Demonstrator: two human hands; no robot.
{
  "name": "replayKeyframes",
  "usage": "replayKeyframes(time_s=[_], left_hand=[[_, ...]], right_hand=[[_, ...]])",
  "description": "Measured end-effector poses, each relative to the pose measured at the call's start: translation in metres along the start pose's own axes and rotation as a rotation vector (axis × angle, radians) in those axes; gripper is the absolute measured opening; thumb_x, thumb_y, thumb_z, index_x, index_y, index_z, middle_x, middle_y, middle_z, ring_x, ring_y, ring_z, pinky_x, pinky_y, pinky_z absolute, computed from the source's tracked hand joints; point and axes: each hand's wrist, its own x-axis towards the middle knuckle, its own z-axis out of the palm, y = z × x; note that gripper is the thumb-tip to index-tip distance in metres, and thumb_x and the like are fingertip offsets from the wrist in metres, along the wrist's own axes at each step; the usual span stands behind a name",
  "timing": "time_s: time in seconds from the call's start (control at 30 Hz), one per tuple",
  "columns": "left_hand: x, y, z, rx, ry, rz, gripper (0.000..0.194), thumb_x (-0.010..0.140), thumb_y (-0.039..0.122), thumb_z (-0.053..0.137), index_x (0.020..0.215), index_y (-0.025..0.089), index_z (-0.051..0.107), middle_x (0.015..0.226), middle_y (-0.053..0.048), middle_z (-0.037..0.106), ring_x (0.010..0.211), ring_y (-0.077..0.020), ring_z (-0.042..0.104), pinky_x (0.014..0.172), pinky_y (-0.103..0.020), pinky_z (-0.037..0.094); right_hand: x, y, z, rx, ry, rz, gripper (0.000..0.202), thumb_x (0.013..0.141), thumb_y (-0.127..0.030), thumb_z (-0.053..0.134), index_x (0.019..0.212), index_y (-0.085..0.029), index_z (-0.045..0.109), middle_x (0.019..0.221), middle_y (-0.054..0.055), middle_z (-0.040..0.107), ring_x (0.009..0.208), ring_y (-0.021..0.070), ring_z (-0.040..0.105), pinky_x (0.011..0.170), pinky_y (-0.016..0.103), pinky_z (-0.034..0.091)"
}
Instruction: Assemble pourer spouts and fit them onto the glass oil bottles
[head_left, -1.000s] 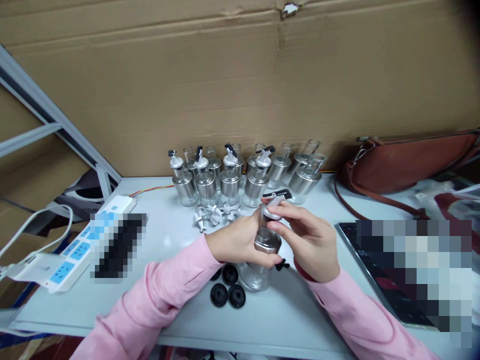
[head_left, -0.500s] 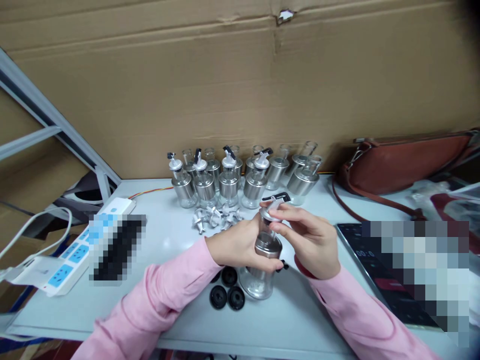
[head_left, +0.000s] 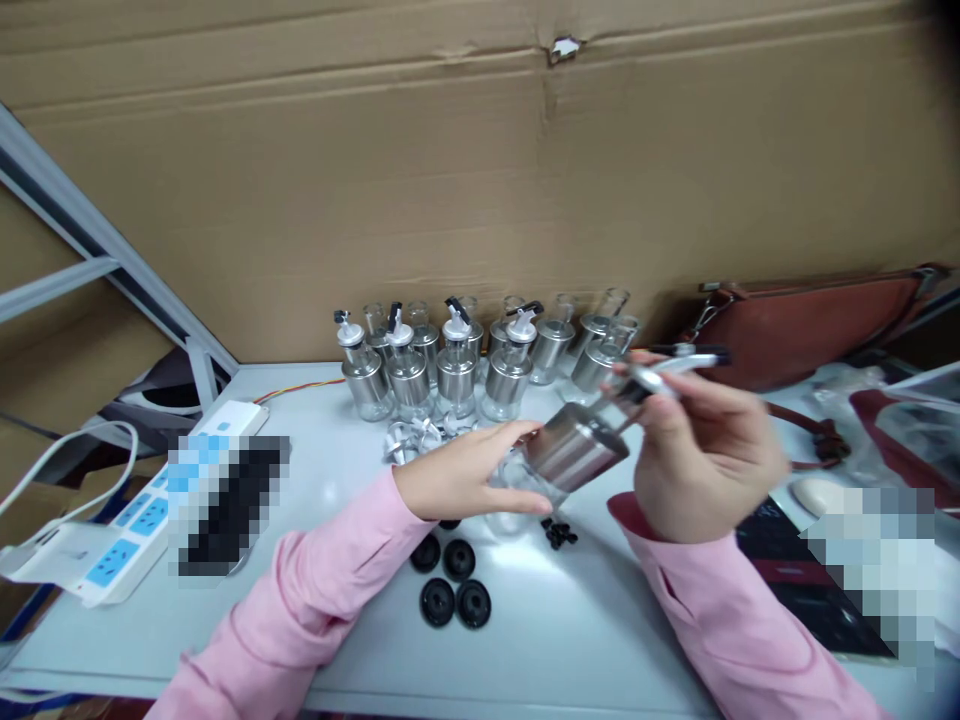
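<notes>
A glass bottle (head_left: 576,447) with a brushed steel sleeve leans far over, its neck toward the upper right. At the neck, my right hand (head_left: 709,455) pinches its silver pourer cap with a black lever (head_left: 682,362); motion blurs this part. My left hand (head_left: 472,465) is beside the glass base, thumb and fingers spread apart; whether they touch the glass I cannot tell. Small black pieces (head_left: 559,533) lie below the bottle. Several black round caps (head_left: 456,590) rest in front of my left forearm. Loose silver pourers (head_left: 424,435) are partly hidden behind my left hand.
Several sleeved bottles stand at the back, the front ones with pourers (head_left: 457,365), others with bare necks (head_left: 555,345). A white power strip (head_left: 172,500) and a pixelated dark object (head_left: 236,510) lie left. A brown bag (head_left: 810,330) and a dark tablet (head_left: 825,610) are right.
The bottle has gone from upright to leaning right. My right hand has moved right and up with its top, while my left hand's grip has loosened around the body and the small black pieces now show.
</notes>
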Motion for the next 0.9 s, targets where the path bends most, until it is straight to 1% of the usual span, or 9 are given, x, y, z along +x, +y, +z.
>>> replayKeyframes(time_s=[0.07, 0.13, 0.2, 0.3, 0.47, 0.6, 0.73, 0.8, 0.9], left_hand=[[-0.001, -0.002, -0.006, 0.132, 0.002, -0.018, 0.055, 0.080, 0.036, 0.061, 0.126, 0.013, 0.040, 0.125, -0.014, 0.051, 0.114, -0.0232, 0.050, 0.097, -0.036, 0.039], [-0.003, -0.005, -0.011, 0.220, -0.028, -0.058, 0.043, 0.083, 0.033, 0.058, 0.119, 0.012, 0.047, 0.116, -0.013, 0.056, 0.107, -0.0224, 0.054, 0.093, -0.035, 0.042], [-0.004, -0.007, -0.014, 0.280, -0.061, -0.099, 0.036, 0.083, 0.031, 0.057, 0.113, 0.012, 0.052, 0.111, -0.012, 0.059, 0.103, -0.0224, 0.056, 0.090, -0.034, 0.043], [-0.005, -0.008, -0.017, 0.336, -0.100, -0.140, 0.033, 0.084, 0.029, 0.057, 0.112, 0.012, 0.052, 0.112, -0.011, 0.059, 0.104, -0.0224, 0.056, 0.090, -0.033, 0.043], [-0.006, -0.006, -0.018, 0.361, -0.144, -0.158, 0.033, 0.085, 0.029, 0.056, 0.113, 0.012, 0.052, 0.113, -0.010, 0.060, 0.104, -0.0220, 0.056, 0.090, -0.031, 0.042], [-0.007, -0.009, -0.018, 0.360, -0.145, -0.155, 0.032, 0.085, 0.030, 0.055, 0.113, 0.015, 0.051, 0.113, -0.009, 0.060, 0.103, -0.0213, 0.057, 0.089, -0.031, 0.043], [-0.008, -0.012, -0.022, 0.336, -0.127, -0.161, 0.034, 0.084, 0.030, 0.056, 0.114, 0.016, 0.049, 0.114, -0.009, 0.058, 0.101, -0.0209, 0.057, 0.088, -0.033, 0.044], [-0.009, -0.012, -0.026, 0.327, -0.112, -0.178, 0.034, 0.084, 0.030, 0.056, 0.114, 0.015, 0.049, 0.114, -0.010, 0.058, 0.102, -0.0209, 0.056, 0.089, -0.033, 0.044], [-0.012, -0.011, -0.034, 0.317, -0.093, -0.202, 0.034, 0.085, 0.032, 0.054, 0.114, 0.015, 0.050, 0.113, -0.010, 0.059, 0.102, -0.0209, 0.056, 0.089, -0.034, 0.044]], right_hand=[[0.011, -0.002, -0.003, -0.062, 0.135, -0.080, 0.013, 0.079, -0.015, 0.062, 0.088, -0.024, 0.062, 0.095, 0.004, 0.067, 0.091, 0.0271, 0.065, 0.079, 0.053, 0.053], [0.019, 0.000, -0.008, -0.150, 0.178, -0.196, 0.013, 0.080, -0.016, 0.060, 0.089, -0.025, 0.061, 0.097, 0.005, 0.066, 0.096, 0.0297, 0.063, 0.080, 0.055, 0.052], [0.023, 0.006, -0.016, -0.214, 0.152, -0.296, 0.016, 0.079, -0.014, 0.061, 0.090, -0.025, 0.062, 0.094, 0.005, 0.065, 0.098, 0.0307, 0.062, 0.082, 0.055, 0.051], [0.025, 0.022, -0.030, -0.338, 0.061, -0.356, 0.018, 0.077, -0.012, 0.063, 0.091, -0.024, 0.064, 0.094, 0.005, 0.064, 0.096, 0.0285, 0.063, 0.085, 0.050, 0.050], [0.022, 0.048, -0.046, -0.521, -0.025, -0.268, 0.013, 0.075, -0.018, 0.066, 0.085, -0.025, 0.064, 0.097, 0.007, 0.062, 0.095, 0.0302, 0.062, 0.083, 0.049, 0.050], [0.019, 0.059, -0.042, -0.426, -0.062, -0.171, 0.012, 0.075, -0.019, 0.065, 0.084, -0.023, 0.059, 0.100, 0.009, 0.059, 0.099, 0.0294, 0.061, 0.084, 0.046, 0.050], [0.013, 0.062, -0.035, -0.347, -0.087, -0.068, 0.025, 0.074, -0.022, 0.066, 0.093, -0.022, 0.050, 0.109, 0.010, 0.057, 0.105, 0.0273, 0.059, 0.086, 0.049, 0.050], [0.010, 0.060, -0.033, -0.418, -0.178, -0.086, 0.029, 0.075, -0.022, 0.064, 0.100, -0.022, 0.050, 0.117, 0.011, 0.054, 0.112, 0.0281, 0.053, 0.090, 0.050, 0.047], [0.008, 0.056, -0.033, -0.643, -0.324, -0.196, 0.040, 0.074, -0.021, 0.064, 0.112, -0.022, 0.053, 0.122, 0.013, 0.048, 0.116, 0.0304, 0.047, 0.091, 0.051, 0.045]])
